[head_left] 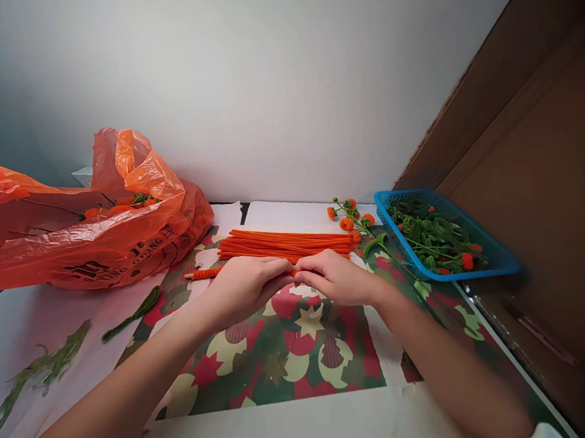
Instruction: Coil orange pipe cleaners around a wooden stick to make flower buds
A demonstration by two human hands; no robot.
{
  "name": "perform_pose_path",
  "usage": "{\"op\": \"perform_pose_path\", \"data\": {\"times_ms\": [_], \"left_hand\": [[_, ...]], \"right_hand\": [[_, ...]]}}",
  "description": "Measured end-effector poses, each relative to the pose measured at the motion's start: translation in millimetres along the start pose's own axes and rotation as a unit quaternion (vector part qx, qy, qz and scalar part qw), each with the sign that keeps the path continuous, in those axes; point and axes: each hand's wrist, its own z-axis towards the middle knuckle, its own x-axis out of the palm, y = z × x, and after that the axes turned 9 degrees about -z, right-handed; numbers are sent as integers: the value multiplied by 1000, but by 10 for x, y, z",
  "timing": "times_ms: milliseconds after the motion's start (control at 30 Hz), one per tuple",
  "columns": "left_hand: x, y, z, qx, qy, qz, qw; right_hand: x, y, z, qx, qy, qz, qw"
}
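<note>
My left hand (247,283) is closed around a thin wooden stick wound with an orange pipe cleaner (207,274); the coiled end and bare tip stick out on its left. My right hand (337,277) is closed too, its fingertips meeting those of the left, with a bit of orange showing between them. Most of the stick is hidden by my fingers. Just behind both hands lies a bundle of straight orange pipe cleaners (284,242). To the right of the bundle rests a stem of orange pipe-cleaner flowers (347,223) with green leaves.
An orange plastic bag (124,247) with more flowers slumps at the left. Green leafy pieces (47,363) and a folded green strip (131,315) lie before it. A blue basket (457,275) of green stems stands right, beside a cardboard panel (543,161). Patterned paper (284,380) covers the table.
</note>
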Motion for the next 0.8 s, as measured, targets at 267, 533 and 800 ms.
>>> {"op": "perform_pose_path", "data": {"times_ms": [267, 533, 800], "left_hand": [[-21, 43, 17, -127, 102, -215, 963], [61, 110, 32, -184, 121, -312, 924], [95, 111, 47, -198, 124, -364, 902]], "right_hand": [[75, -18, 37, -35, -5, -86, 996], [133, -85, 79, -69, -9, -144, 987], [128, -86, 72, -80, -15, -186, 979]]}}
